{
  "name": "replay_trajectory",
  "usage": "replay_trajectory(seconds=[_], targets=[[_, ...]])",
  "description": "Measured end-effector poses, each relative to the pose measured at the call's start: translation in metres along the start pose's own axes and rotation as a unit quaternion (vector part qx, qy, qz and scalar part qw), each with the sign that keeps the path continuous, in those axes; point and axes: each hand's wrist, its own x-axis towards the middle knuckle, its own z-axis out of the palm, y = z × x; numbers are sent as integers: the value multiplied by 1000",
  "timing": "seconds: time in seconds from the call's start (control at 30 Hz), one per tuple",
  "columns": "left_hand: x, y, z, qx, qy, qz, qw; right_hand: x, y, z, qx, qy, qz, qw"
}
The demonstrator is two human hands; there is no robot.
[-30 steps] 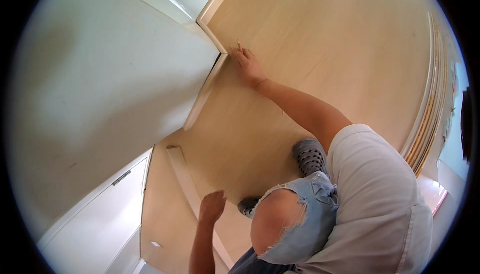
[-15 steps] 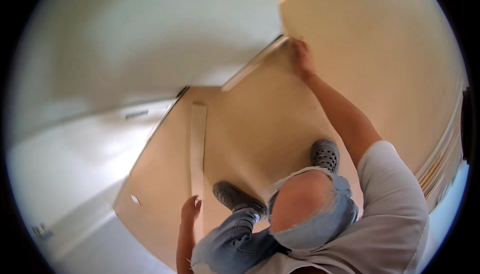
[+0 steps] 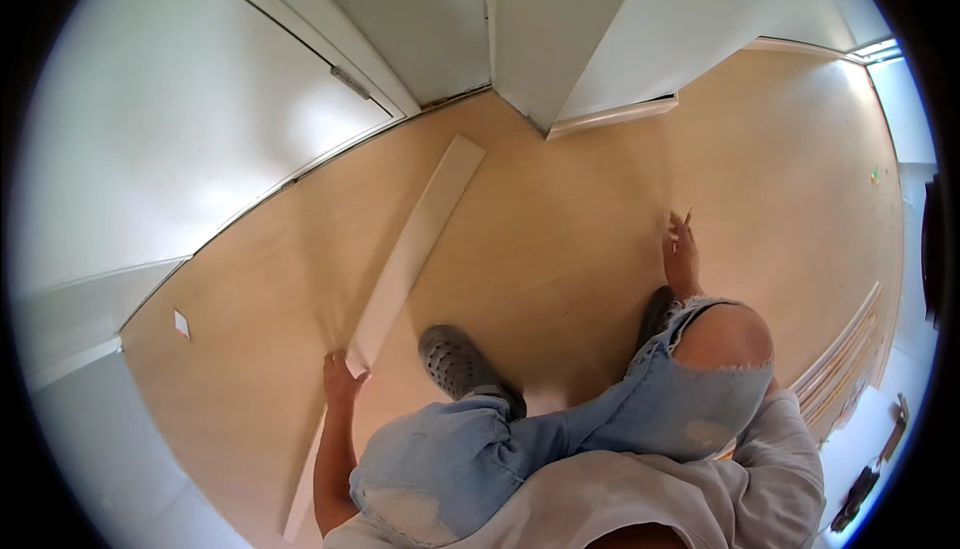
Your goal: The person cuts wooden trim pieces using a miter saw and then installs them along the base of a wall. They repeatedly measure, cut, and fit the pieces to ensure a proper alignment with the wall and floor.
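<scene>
A long, pale skirting board (image 3: 415,254) lies slantwise across the light wood floor, left of my feet. My left hand (image 3: 343,381) is closed on it partway along its length, with the near end running back beside my forearm. My right hand (image 3: 681,254) hovers over the floor in front of my right knee, its fingers drawn together. Something thin and pointed shows at the fingertips, too small to name. Against the foot of the wall corner stands a short skirting piece (image 3: 615,117).
A white door (image 3: 200,99) and wall panels rise at the left and ahead. Several long strips (image 3: 835,354) lie stacked at the right. A small white card (image 3: 181,325) is on the floor at far left. My grey clog (image 3: 455,361) rests beside the board.
My view has turned, and the wall corner now stands ahead. My right hand has left the skirting at the corner and come back toward my knee. My left hand has closed on the long board.
</scene>
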Motion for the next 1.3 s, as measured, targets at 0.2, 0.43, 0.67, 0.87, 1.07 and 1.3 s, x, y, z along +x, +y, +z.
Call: replay_trajectory(seconds=[0.2,0.43,0.67,0.87,1.07,1.3], targets=[[17,-11,7,-47,-7,65,997,-88,-3,6,179,-337,153,912],[29,-34,19,-84,-27,129,988,-100,-125,14,149,-464,100,868],[-7,-72,60,-124,-42,85,988,-96,-242,83,150,-539,16,828],[-23,-43,50,-14,-40,50,998,-62,-254,137,-9,-443,-287,849],[-30,-19,26,45,-41,69,996,-5,-280,201,-86,-218,-356,905],[-19,-6,-9,62,-28,60,996,49,-281,218,-164,-132,-434,876]])
